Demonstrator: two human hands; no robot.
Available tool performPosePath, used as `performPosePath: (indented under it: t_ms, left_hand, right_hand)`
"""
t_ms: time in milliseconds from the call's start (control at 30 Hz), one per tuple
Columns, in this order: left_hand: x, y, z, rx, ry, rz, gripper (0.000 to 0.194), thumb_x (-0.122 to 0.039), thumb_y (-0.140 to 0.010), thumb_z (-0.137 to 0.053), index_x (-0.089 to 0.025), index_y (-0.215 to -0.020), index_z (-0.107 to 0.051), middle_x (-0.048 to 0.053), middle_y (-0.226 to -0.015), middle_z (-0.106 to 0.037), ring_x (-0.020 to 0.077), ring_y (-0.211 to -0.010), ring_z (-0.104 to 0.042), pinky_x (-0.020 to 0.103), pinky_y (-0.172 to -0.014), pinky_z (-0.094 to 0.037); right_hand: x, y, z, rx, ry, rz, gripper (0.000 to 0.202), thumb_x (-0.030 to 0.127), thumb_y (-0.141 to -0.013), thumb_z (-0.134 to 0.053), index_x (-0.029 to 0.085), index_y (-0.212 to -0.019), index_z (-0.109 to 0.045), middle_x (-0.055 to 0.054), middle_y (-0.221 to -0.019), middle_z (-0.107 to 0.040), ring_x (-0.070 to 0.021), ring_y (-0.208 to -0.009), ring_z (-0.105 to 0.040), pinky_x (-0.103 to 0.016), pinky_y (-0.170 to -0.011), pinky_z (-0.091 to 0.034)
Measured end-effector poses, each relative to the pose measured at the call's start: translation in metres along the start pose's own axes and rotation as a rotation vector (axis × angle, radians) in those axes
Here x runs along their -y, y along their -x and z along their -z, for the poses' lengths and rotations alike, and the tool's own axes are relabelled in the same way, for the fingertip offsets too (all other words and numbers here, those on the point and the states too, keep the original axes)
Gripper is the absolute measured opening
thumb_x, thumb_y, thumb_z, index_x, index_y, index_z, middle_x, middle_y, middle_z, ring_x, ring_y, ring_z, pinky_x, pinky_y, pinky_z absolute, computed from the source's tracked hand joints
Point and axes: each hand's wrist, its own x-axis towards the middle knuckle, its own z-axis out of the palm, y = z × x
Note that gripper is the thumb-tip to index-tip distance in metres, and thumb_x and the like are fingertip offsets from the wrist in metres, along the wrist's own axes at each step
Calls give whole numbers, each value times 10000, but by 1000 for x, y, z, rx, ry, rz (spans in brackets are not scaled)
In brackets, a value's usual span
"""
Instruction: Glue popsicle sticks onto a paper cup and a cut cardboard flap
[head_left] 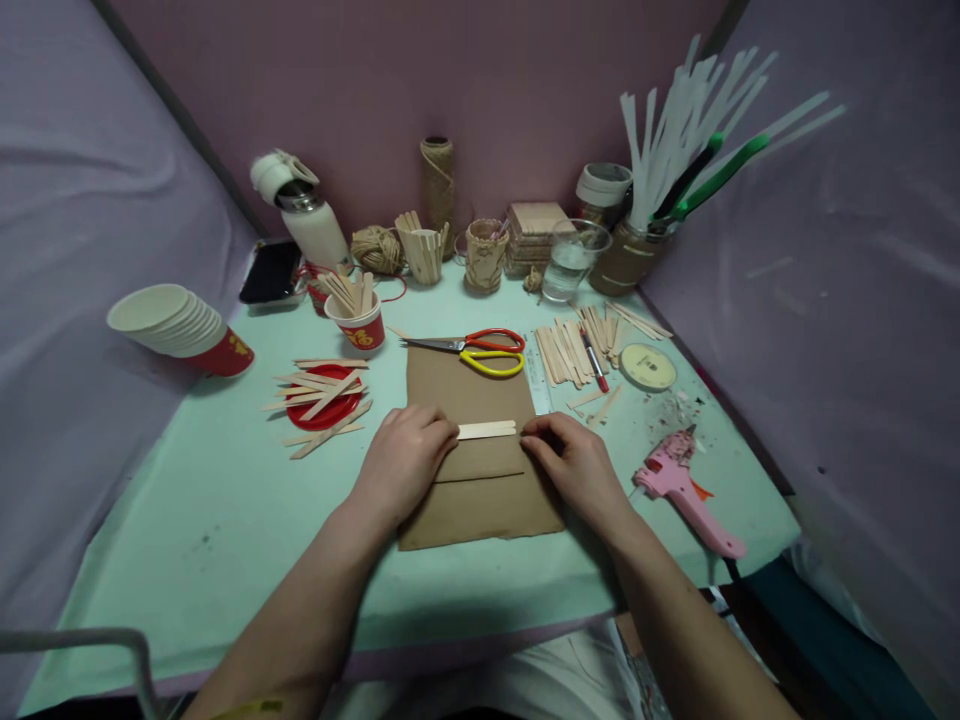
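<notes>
Two pale craft sticks (487, 430) lie side by side across a brown cardboard sheet (480, 515). My left hand (405, 455) is closed on their left ends, thumb and fingers pressed together. Just off the right ends, my right hand (574, 460) has its thumb and fingertips pinched together low over the cardboard; whether anything is between them cannot be seen. A dark line or slit runs across the cardboard below the sticks. On its upper edge rest scissors (491, 350) with one red and one yellow handle, beside a clear ruler (537, 375).
Left are a red plate (326, 412) under loose sticks, a cup of sticks (358, 325) and stacked paper cups (180, 325). Right are a pink glue gun (694, 495), a round lid (648, 367) and more sticks (566, 352). A water cup (570, 265) and twine (377, 250) stand behind.
</notes>
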Motion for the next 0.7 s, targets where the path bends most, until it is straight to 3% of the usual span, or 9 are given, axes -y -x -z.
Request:
performPosePath:
  t_ms: [700]
  left_hand:
    - [0,0,-4,-27,80,12,200,-258,-941,-508,-192,-917,-695,55,-884,-646,216,-860,-560,352,-782,-432]
  right_hand:
    - [-3,-2,-4,-26,9,36,84,235,-851,-574,212,-831,-653,-35,-845,-688,-205,-813,-628,-339,-761,-471]
